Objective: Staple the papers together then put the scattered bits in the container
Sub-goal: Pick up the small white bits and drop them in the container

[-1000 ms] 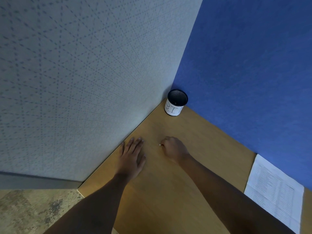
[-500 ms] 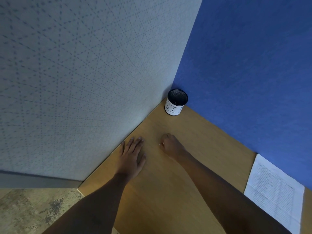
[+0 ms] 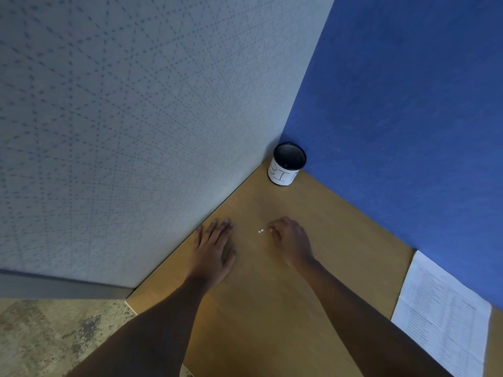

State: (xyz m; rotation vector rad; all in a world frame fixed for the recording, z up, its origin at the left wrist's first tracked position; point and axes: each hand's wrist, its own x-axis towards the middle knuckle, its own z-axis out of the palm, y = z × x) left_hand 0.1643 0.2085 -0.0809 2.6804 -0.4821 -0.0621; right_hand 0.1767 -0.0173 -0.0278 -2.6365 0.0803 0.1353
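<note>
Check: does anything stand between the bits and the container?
Nothing visible does. The bits lie on the table just off the right hand, and only bare wood runs from them to the container in the corner. The left hand rests flat to the side.

papers (image 3: 443,317) clipped by bottom edge, right hand (image 3: 291,240) fingertips curled under so grip unreadable, bits (image 3: 260,231) too tiny to identify.

Head-worn view is looking down, close over the desk (image 3: 258,308), facing the corner between grey wall (image 3: 136,131) and blue wall (image 3: 408,104).
</note>
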